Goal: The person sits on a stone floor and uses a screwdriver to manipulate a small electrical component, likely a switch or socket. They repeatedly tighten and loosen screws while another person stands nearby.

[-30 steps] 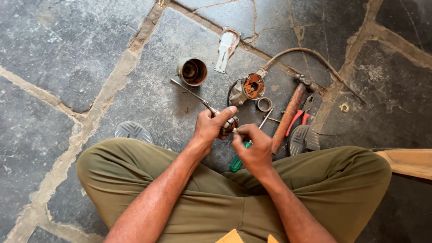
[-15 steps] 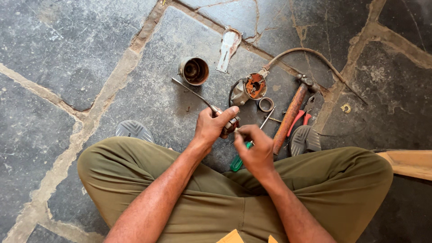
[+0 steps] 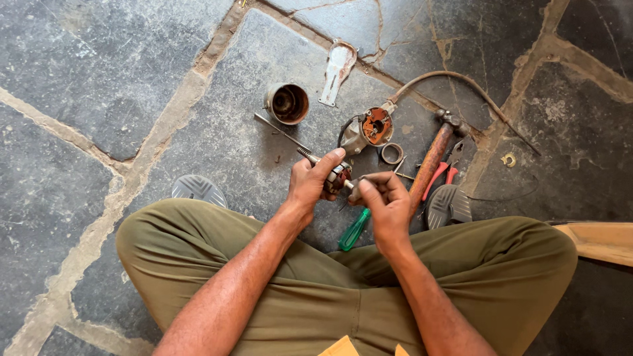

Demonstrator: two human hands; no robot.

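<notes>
While you sit cross-legged on the stone floor (image 3: pixel 99 79), your work is plainly in its middle stage — the motor is already in pieces. Farthest left among the parts, a round metal housing cup (image 3: pixel 287 103) lies on its side, empty, and beyond it a pale flat bracket (image 3: pixel 336 64) rests on the slab. Your left hand (image 3: pixel 310 181) is closed around the armature (image 3: pixel 337 177), thumb pressed on top, its thin shaft (image 3: pixel 280 132) poking out toward the cup. Your right hand (image 3: pixel 386 201) pinches a small tool or part against the armature's end; I cannot tell exactly what it is. Below your hands a green-handled screwdriver (image 3: pixel 354 230) lies idle. Further right sit the end plate with rusty brush holder (image 3: pixel 374 126) and its hose-like cable (image 3: pixel 455 82), a loose ring (image 3: pixel 392 153), a wooden-handled hammer (image 3: pixel 432 161) and red-handled pliers (image 3: pixel 440 178) — all set aside. Judging by that, stripping down is done; the work on the armature and reassembly remain.
</notes>
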